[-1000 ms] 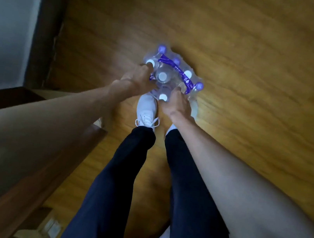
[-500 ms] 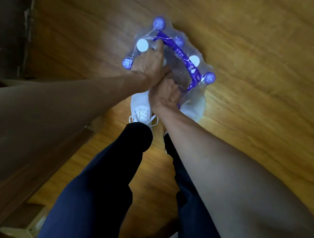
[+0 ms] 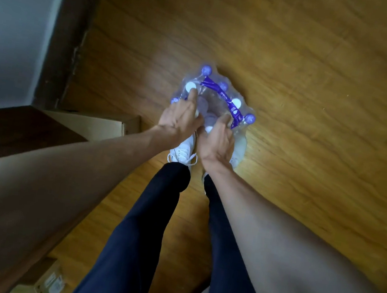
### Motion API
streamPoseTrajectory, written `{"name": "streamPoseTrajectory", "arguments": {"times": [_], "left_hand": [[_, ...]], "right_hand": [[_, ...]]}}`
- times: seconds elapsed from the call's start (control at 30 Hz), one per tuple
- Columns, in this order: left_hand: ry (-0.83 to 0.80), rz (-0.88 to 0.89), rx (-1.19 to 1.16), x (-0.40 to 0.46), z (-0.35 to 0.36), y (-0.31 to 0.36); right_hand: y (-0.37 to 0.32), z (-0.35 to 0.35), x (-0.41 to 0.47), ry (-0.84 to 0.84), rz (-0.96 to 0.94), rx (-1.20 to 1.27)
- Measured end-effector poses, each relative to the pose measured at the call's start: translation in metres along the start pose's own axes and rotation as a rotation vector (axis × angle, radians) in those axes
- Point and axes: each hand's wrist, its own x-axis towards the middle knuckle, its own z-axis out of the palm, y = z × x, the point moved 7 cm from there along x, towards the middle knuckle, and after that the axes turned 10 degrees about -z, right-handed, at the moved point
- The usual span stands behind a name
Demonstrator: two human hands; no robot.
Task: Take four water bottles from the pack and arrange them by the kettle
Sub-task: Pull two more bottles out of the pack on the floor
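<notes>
A shrink-wrapped pack of water bottles (image 3: 223, 93) stands on the wooden floor just past my white shoes (image 3: 183, 151). A purple carry strap (image 3: 220, 94) runs across its top, and white and purple caps show through the plastic. My left hand (image 3: 181, 117) lies on the pack's near left side, index finger stretched toward a white cap (image 3: 191, 86), the other fingers dug into the wrap. My right hand (image 3: 216, 139) curls around a bottle top (image 3: 209, 128) at the pack's near edge. No kettle is in view.
A dark wooden furniture top (image 3: 14, 129) fills the left side, with a cardboard box (image 3: 105, 125) beside it and another box (image 3: 49, 283) at the bottom left. A dark baseboard (image 3: 64, 26) and pale wall run up the left. My legs stand in the middle.
My hands were pressed together on the pack's top; now they sit side by side at its near edge. The view has shifted, so the pack appears lower and further right.
</notes>
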Motion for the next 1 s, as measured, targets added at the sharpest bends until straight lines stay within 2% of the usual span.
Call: {"name": "streamPoseTrajectory", "arguments": {"times": [0.17, 0.37, 0.73, 1.0], "left_hand": [[0.014, -0.033, -0.027, -0.075, -0.055, 0.008], [0.061, -0.089, -0.175, -0.183, -0.135, 0.013], [0.316, -0.137, -0.542, -0.411, -0.263, 0.006], [0.472, -0.317, -0.77, -0.57, -0.297, -0.032]], "right_hand": [[-0.03, -0.067, -0.058, 0.004, 0.005, 0.008], [-0.089, -0.17, -0.139, 0.019, -0.168, -0.112], [-0.204, -0.331, -0.309, -0.005, -0.643, -0.269], [-0.282, -0.371, -0.439, -0.151, -1.06, -0.483]]}}
